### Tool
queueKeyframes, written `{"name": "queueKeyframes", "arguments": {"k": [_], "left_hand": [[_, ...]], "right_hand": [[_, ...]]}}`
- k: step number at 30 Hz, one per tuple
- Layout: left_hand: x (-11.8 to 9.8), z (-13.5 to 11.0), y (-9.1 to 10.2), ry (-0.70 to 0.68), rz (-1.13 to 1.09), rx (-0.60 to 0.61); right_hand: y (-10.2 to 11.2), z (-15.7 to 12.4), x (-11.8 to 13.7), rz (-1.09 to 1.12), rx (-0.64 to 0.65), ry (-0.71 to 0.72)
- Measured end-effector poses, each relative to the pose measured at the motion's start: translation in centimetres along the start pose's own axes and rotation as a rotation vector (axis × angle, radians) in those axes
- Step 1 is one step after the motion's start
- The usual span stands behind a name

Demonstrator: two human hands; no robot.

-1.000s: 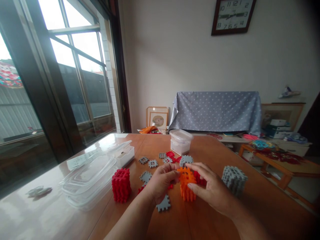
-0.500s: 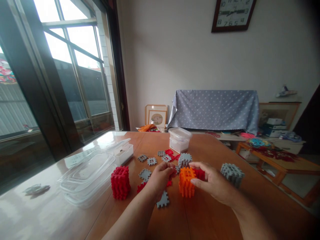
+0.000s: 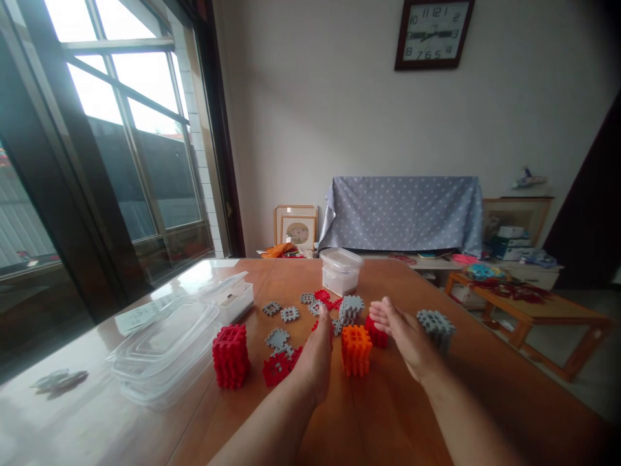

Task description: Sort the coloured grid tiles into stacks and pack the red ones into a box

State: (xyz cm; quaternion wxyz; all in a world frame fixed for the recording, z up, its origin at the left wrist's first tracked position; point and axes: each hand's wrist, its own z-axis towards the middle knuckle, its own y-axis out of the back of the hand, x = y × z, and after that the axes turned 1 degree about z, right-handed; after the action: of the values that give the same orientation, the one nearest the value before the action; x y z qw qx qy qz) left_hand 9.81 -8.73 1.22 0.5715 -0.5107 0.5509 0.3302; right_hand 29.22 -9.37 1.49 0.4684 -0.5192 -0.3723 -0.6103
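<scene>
My left hand (image 3: pixel 317 362) is held on edge over the table, fingers straight and palm facing right, with nothing visible in it. To its right stands an orange stack of notched interlocking tiles (image 3: pixel 356 351), apart from both hands. My right hand (image 3: pixel 402 333) is open, its fingers pointing left beside a red tile stack (image 3: pixel 376 331) that it partly covers; contact cannot be made out. Behind the orange stack sits a grey tile stack (image 3: pixel 351 310). Loose red tiles (image 3: pixel 276 369) and grey tiles (image 3: pixel 277 338) lie left of my left hand, some hidden by it.
A tall red stack (image 3: pixel 231 357) stands at left, another grey stack (image 3: pixel 435 329) at right. Clear plastic lids (image 3: pixel 169 343) and a white box (image 3: pixel 235 301) occupy the left side. A lidded tub (image 3: pixel 341 272) is at the back of the wooden table (image 3: pixel 378 421).
My right hand has let go of the orange stack and drawn back to the right. My left hand's fingers have straightened from a pinch. The view has turned slightly right.
</scene>
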Motion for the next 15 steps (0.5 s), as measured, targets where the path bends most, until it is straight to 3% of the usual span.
{"name": "queueKeyframes", "arguments": {"k": [7,15], "left_hand": [[-1.3,-1.0,-0.8,0.072,-0.025,0.015],[-0.1,-2.1,-0.9,-0.012,-0.044,0.111]], "right_hand": [[-2.0,-2.0,0.4,0.081,-0.018,-0.114],[-2.6,-6.4,-1.8,0.175,-0.056,-0.183]]}}
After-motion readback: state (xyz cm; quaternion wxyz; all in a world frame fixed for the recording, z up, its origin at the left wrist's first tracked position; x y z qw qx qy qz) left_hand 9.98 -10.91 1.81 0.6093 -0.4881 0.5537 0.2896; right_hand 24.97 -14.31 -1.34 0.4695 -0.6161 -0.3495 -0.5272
